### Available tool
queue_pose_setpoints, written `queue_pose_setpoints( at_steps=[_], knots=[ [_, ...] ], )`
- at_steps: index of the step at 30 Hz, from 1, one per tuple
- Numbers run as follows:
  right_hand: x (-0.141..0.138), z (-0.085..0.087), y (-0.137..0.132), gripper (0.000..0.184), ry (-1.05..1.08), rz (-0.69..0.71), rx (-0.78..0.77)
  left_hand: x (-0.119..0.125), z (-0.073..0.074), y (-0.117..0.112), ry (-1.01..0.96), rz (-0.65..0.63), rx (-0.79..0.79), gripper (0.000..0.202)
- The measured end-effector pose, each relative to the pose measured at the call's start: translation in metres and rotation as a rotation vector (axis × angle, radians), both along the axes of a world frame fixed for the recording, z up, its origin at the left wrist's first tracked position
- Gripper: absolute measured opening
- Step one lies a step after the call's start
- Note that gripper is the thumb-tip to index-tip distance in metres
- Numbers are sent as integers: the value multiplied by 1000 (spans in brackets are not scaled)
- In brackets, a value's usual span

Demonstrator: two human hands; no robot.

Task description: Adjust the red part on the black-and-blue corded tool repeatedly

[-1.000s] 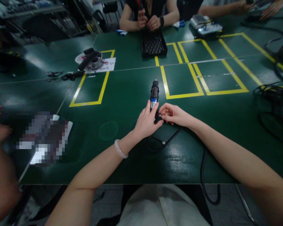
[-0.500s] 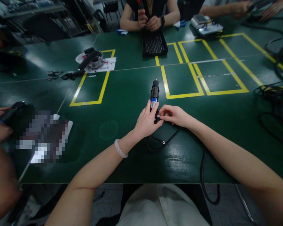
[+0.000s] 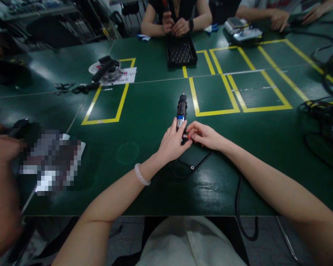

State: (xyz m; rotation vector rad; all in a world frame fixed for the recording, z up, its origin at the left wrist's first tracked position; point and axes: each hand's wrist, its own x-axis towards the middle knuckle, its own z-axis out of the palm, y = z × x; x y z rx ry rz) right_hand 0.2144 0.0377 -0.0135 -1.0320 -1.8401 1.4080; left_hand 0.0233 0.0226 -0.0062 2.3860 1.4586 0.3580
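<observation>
A slim cylindrical power tool [image 3: 182,107], black at the front with a blue band, a silver section and a thin tip, lies on the green table, pointing away from me. My left hand [image 3: 172,142] is closed around its rear part and holds it down. At the tool's near end, my right hand [image 3: 202,133] has thumb and fingers pinched on small wiring parts [image 3: 185,136], with a bit of orange-red showing. The fingertips hide what exactly is pinched. A black cable [image 3: 202,161] with a ring terminal [image 3: 192,167] loops beneath my hands.
Yellow tape outlines [image 3: 219,112] mark the table. Across it, a person holds a red-tipped object behind a black tray [image 3: 182,53]. A person's arm [image 3: 2,166] and a blurred-out patch [image 3: 55,159] are at left. Coiled black cables [image 3: 319,114] lie at right; tape rolls [image 3: 108,72] sit back left.
My right fingers have shifted slightly and curled more at the tool's near end, where orange-red now shows. My left hand stays put. The person at left has moved their hand.
</observation>
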Motion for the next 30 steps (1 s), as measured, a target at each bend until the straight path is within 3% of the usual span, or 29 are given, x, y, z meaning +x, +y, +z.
queue_pose_setpoints(
  at_steps=[4, 11, 19, 24, 30],
  knots=[
    [1, -3, 1, 27, 19, 4, -1, 0, 3, -1, 28, 6, 3, 56],
    [3, -5, 3, 23, 19, -13, -59, 1, 9, 0, 82, 21, 78, 39],
    [6, 1, 8, 18, 48, -70, -149, -3, 14, 7, 157, -3, 108, 32],
    [7, 2, 9, 14, 42, -115, -168, -26, 21, 9, 205, 4, 84, 32],
    [9, 4, 11, 11, 55, -196, -199, -79, 22, 22, 280, 91, 69, 36]
  ],
)
